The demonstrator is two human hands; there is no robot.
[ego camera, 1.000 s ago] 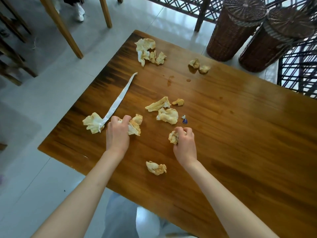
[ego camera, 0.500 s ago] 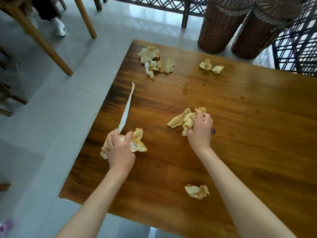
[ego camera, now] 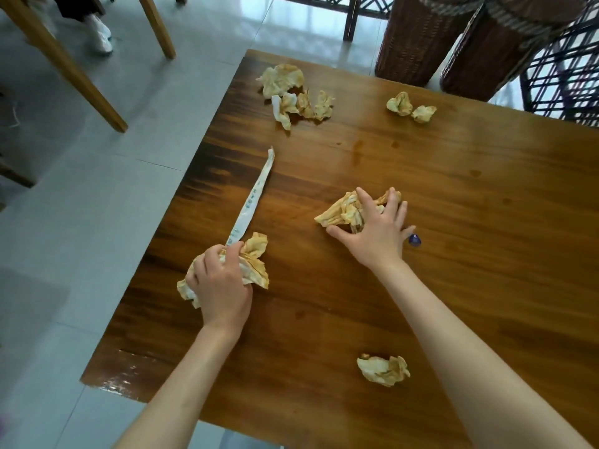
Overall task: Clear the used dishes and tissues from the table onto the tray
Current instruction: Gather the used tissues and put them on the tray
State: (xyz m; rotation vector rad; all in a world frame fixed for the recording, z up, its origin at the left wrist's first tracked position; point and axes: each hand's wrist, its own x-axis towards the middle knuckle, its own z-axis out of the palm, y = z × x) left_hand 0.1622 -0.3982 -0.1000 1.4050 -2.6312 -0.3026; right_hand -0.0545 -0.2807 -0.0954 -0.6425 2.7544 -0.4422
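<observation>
Crumpled yellowish tissue (ego camera: 383, 371) is seen lowest in the frame, loose on the glossy wooden table (ego camera: 470, 254). Mid-frame, a wad with a long white paper strip (ego camera: 251, 202) is gripped by the curled left hand (ego camera: 222, 285); another wad (ego camera: 343, 210) is pressed under the spread right hand (ego camera: 377, 228). Further tissues (ego camera: 296, 92) lie upper centre. Gathering appears underway; no tray is visible, so one must be found next.

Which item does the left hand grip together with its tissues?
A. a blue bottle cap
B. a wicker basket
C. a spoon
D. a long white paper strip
D: the left hand curls round tissues and the near end of the strip, which runs away across the table.
</observation>
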